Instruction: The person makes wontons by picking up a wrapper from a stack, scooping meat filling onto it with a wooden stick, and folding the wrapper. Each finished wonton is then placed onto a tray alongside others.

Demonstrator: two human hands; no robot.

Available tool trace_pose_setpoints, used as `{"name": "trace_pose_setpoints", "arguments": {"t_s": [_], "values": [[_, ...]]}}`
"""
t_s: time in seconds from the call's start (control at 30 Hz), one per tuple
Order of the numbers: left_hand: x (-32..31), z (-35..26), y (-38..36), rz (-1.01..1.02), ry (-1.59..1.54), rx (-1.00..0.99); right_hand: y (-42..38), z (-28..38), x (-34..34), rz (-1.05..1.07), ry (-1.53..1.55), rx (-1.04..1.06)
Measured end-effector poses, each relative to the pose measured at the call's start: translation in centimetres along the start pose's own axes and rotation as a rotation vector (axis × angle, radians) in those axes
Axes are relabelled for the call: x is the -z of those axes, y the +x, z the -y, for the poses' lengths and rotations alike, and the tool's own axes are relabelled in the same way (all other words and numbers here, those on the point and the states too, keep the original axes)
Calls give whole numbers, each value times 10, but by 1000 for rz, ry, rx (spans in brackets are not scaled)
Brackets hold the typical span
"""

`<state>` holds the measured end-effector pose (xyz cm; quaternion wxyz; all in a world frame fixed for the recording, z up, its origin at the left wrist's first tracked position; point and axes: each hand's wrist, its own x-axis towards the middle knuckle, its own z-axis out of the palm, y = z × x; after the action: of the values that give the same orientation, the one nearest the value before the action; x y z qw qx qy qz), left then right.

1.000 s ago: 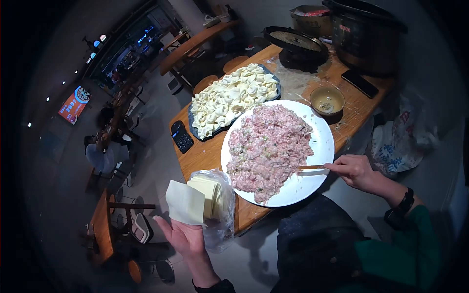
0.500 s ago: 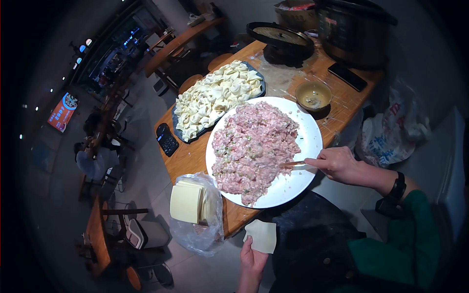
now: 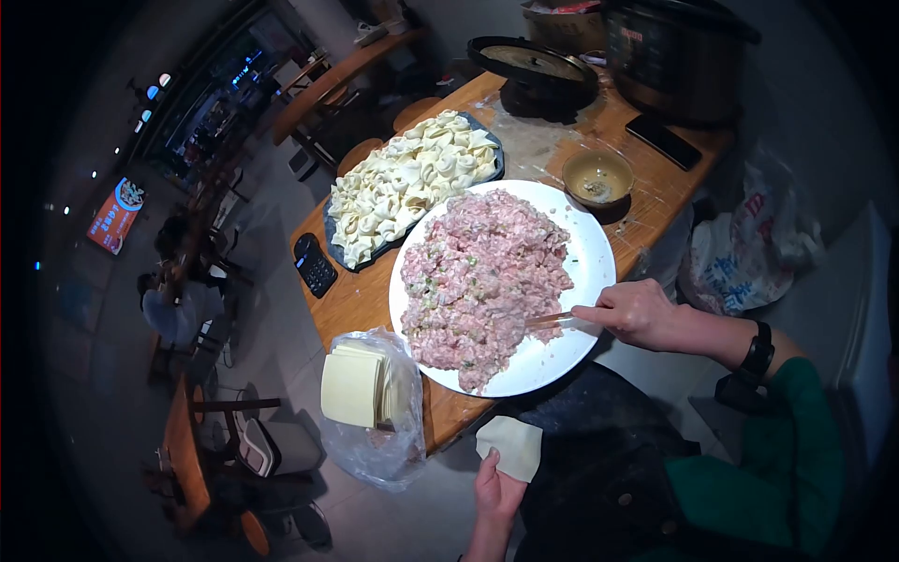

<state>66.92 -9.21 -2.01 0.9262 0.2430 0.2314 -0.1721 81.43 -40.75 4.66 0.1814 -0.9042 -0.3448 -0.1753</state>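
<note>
My right hand (image 3: 640, 317) grips a thin, flat wooden stick (image 3: 552, 319), its tip pressed into pink minced meat filling (image 3: 492, 272) flecked with green. The filling is heaped on a large round white plate (image 3: 594, 262). In my left hand (image 3: 498, 494), below the plate, lies a single pale square wonton wrapper (image 3: 511, 446), held down by the thumb. A stack of wrappers (image 3: 354, 386) sits in a clear plastic bag (image 3: 393, 454) at the table corner. Behind the plate, a dark tray (image 3: 502, 159) bears many folded wontons (image 3: 417, 178).
On the wooden table (image 3: 646, 220) stand a small bowl (image 3: 598, 178), a black phone (image 3: 663, 142), a black keypad device (image 3: 315, 266), a dark round appliance with its lid raised (image 3: 534, 66) and a large cooker (image 3: 674, 66). A plastic bag (image 3: 744, 248) hangs at the right.
My right hand has shifted slightly left, taking the stick deeper into the filling. My left hand has moved a little right and up with the wrapper.
</note>
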Motion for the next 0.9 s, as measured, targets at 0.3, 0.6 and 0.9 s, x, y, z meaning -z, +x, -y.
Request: {"name": "trace_pose_setpoints", "arguments": {"t_s": [0.3, 0.6, 0.9], "values": [[-1, 5, 3, 52, -189, 7, -9, 1, 10, 182, 47, 7], [-37, 14, 24, 26, 95, 93, -27, 16, 14, 138, 44, -41], [-78, 5, 33, 52, 155, 147, -22, 31, 5, 123, 353, -179]]}}
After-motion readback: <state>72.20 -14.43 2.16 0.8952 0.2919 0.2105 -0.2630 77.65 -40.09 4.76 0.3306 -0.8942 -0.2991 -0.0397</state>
